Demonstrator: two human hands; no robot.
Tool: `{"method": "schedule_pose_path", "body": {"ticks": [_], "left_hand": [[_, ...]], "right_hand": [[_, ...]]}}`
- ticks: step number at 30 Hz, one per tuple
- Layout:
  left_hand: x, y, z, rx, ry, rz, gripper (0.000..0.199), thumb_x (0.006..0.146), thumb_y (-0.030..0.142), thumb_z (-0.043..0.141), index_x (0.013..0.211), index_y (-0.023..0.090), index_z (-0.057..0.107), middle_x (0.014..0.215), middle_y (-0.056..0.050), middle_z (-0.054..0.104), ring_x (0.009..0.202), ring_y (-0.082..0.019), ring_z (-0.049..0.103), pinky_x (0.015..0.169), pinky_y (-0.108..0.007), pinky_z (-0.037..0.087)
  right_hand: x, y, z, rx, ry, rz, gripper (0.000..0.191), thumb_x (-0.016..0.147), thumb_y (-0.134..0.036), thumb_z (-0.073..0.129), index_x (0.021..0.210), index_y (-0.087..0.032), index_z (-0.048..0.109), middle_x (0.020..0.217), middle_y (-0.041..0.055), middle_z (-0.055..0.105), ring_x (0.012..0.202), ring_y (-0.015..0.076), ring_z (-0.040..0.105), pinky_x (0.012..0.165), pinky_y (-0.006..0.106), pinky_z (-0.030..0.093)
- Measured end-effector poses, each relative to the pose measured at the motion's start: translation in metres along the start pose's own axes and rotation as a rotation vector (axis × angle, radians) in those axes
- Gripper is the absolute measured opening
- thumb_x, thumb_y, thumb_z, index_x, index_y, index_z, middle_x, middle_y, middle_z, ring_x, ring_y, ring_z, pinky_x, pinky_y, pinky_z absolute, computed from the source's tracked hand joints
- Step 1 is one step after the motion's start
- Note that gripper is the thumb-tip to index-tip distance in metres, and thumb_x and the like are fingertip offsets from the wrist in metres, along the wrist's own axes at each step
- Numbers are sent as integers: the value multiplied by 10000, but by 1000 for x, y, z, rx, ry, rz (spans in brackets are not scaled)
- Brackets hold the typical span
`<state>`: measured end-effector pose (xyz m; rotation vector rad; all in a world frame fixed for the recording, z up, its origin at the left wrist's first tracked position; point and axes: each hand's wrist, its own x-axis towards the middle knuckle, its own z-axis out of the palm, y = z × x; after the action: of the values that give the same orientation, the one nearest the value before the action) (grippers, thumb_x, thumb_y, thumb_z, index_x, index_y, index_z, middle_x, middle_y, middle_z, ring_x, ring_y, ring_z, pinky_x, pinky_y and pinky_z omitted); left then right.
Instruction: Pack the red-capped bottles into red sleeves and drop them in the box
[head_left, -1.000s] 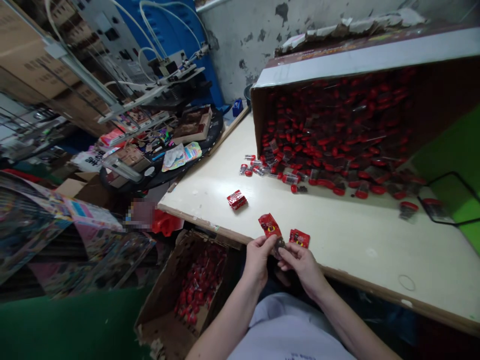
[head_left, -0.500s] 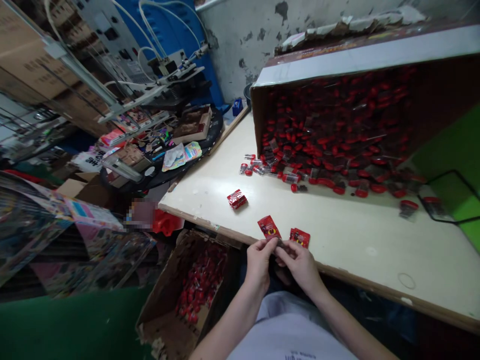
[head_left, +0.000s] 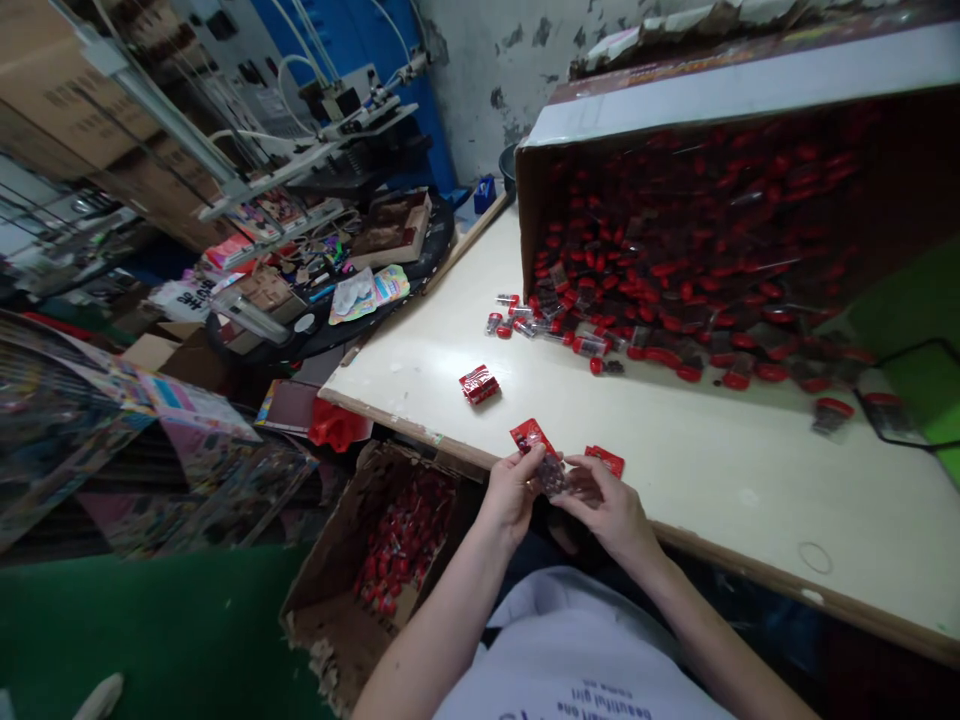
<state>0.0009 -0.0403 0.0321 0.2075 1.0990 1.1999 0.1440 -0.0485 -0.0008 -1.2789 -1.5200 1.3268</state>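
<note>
The left hand (head_left: 511, 492) pinches a red sachet (head_left: 531, 436) against a clear packet (head_left: 553, 476), which the right hand (head_left: 609, 512) grips too, both held close, just past the table (head_left: 750, 480) edge for working.

1. A hand could pass over the cream tabletop (head_left: 757, 480) from the right hand (head_left: 611, 510) toward the spilled red-capped tubes (head_left: 570, 335).
2. A red sachet (head_left: 604, 461) lies just beyond the clear packet (head_left: 553, 476) held between the hands, and a red foil packet (head_left: 480, 384) lies further left.
3. The tipped cardboard carton (head_left: 536, 200) blocks any reach further back along the table.
4. Below the table edge, an open cardboard box (head_left: 330, 570) stands under the left hand (head_left: 512, 495), in the way of a downward reach.
</note>
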Motion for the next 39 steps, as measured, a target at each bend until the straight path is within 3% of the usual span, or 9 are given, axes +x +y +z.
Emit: {"method": "schedule_pose_path", "body": {"ticks": [4,10,18,32,36,39], "left_hand": [[-6,-4,3,-36,-21,-15,316,612,339,766,761,74,681,728,-92,682,611,-125,592,638,-241,447],[-14,-11,8,-60,-47,12,274,628,305,760,761,78,684,733,-81,683,650,-125,602,682,-238,452],[-18,-18,13,-56,-23,33,278,628,306,757,778,83,687,784,-91,691,700,-137,615,713,-244,445],[-13,-23,10,-54,28,72,314,622,342,756,785,83,687,764,-97,689,707,-154,631,725,-257,458],[-4,-19,-13,-55,88,43,308,636,315,750,825,82,679,827,-118,690,754,-166,642,750,-269,476],[9,-8,-63,-11,307,130,329,593,290,770,854,115,675,844,-101,694,783,-183,649,780,-296,482]], "right_hand": [[2,5,-1,-37,12,-41,478,644,-390,751,1060,-269,548,859,29,667,786,236,650,730,374,521],[5,10,-1,18,37,-20,369,676,-434,723,940,-273,521,826,20,665,742,225,639,698,362,506],[6,11,-2,-30,88,-9,343,684,-465,702,863,-252,501,710,1,616,643,199,605,607,317,478],[11,4,8,-7,78,9,344,674,-518,685,824,-260,514,674,-4,601,603,191,574,562,300,446],[24,11,-7,-93,-49,-51,305,715,-467,663,902,-253,550,697,-8,621,597,171,580,556,285,454],[63,23,-39,-314,14,-107,241,803,-441,564,939,-243,576,750,1,642,634,164,599,606,285,471]]}}
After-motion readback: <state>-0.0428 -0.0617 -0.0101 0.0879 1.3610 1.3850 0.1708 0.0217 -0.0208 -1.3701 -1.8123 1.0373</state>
